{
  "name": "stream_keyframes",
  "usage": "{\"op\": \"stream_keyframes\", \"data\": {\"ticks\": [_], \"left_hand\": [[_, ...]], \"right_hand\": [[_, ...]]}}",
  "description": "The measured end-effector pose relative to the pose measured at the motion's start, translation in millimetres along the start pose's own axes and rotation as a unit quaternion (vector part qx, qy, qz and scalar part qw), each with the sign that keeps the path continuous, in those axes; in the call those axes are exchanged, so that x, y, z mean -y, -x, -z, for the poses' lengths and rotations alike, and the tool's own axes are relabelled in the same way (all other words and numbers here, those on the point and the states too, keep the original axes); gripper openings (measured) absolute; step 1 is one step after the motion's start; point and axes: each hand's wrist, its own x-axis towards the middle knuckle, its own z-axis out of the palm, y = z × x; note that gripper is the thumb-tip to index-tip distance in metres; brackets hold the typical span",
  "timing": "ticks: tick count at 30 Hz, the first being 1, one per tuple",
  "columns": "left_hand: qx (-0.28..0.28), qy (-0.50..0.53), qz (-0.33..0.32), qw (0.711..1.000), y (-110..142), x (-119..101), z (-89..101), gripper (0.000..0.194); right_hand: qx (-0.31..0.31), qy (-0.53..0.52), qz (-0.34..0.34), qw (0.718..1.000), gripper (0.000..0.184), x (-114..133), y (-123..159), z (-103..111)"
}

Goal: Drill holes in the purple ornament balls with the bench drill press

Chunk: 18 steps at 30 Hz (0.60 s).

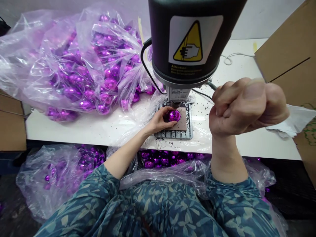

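Purple ball (174, 115) sits on a board (183, 122) under the black machine (160, 39), pinched by the left hand (159, 121); the right hand (243, 107) curls into a fist, any contents hidden. Work on it looks underway; whether the bagged balls (111, 83), far left, are done is unclear.

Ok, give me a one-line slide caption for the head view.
Left hand holds a shiny purple ball beneath the black machine; the right hand forms a fist alongside.
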Motion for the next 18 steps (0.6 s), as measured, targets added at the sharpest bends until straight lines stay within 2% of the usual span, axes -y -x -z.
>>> {"op": "stream_keyframes", "data": {"ticks": [3, 7, 12, 18], "left_hand": [[-0.004, 0.002, -0.007, 1.000, 0, 2, -1.0, 0.050], [-0.004, -0.003, -0.012, 1.000, 0, 2, -0.9, 0.051], [0.003, -0.004, -0.019, 1.000, 0, 3, -0.3, 0.051], [-0.001, 0.006, -0.014, 1.000, 0, 8, -1.5, 0.053]], "right_hand": [[0.006, -0.020, 0.047, 0.999, 0.048, -9, 4, 5], [-0.021, -0.041, 0.077, 0.996, 0.047, -21, 9, 12], [0.039, -0.037, 0.130, 0.990, 0.050, -22, 12, 13], [0.058, -0.023, 0.201, 0.978, 0.044, -22, 9, 10]]}}
